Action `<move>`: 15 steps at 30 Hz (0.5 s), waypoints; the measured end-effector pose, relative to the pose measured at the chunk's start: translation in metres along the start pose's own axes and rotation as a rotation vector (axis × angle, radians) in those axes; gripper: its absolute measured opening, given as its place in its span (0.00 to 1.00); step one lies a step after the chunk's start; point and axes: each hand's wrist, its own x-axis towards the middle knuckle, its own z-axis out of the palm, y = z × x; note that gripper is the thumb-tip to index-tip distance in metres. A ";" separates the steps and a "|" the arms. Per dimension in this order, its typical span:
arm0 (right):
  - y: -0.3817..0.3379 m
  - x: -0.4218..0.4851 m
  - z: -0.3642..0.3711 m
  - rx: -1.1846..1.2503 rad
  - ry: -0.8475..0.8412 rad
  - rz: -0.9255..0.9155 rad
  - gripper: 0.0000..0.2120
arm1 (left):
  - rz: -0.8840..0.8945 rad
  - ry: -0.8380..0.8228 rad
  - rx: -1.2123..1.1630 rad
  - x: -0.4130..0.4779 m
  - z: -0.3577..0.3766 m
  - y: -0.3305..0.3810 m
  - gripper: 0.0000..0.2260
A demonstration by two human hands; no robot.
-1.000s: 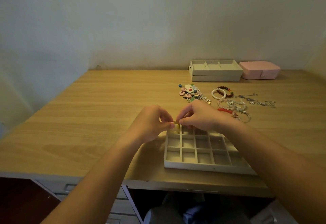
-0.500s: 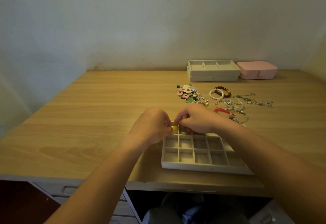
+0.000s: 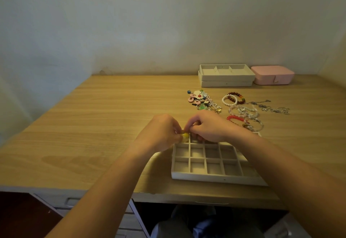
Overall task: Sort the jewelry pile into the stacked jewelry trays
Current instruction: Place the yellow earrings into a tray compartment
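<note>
- Our left hand [image 3: 161, 133] hovers at the far left corner of the compartment tray [image 3: 215, 177], fingers curled and pinching a small yellow piece [image 3: 185, 135].
- The small yellow piece sits over that corner's cell, not yet dropped.
- Our right hand [image 3: 206, 127] spans the tray's far edge, fingers curled, its tips apparently nipping the same piece from the other side; the contact itself is partly hidden.
- To do this well, we judge, lower the piece inside one cell's walls, then part the fingertips gently so that it stays put.
- The jewelry pile [image 3: 237, 110] waits beyond the tray, towards its right.
- Farther beyond the tray stand the stacked trays [image 3: 226, 77] and a pink box [image 3: 272, 75].
</note>
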 end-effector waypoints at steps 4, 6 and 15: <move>0.002 0.000 0.001 0.029 0.008 -0.007 0.14 | -0.008 0.040 -0.033 0.000 0.001 -0.004 0.06; 0.001 0.000 0.000 0.012 0.003 -0.014 0.14 | -0.006 0.040 -0.043 0.000 0.003 -0.004 0.06; 0.002 -0.003 0.002 0.028 0.015 -0.023 0.14 | -0.020 0.068 -0.086 0.001 0.005 -0.007 0.05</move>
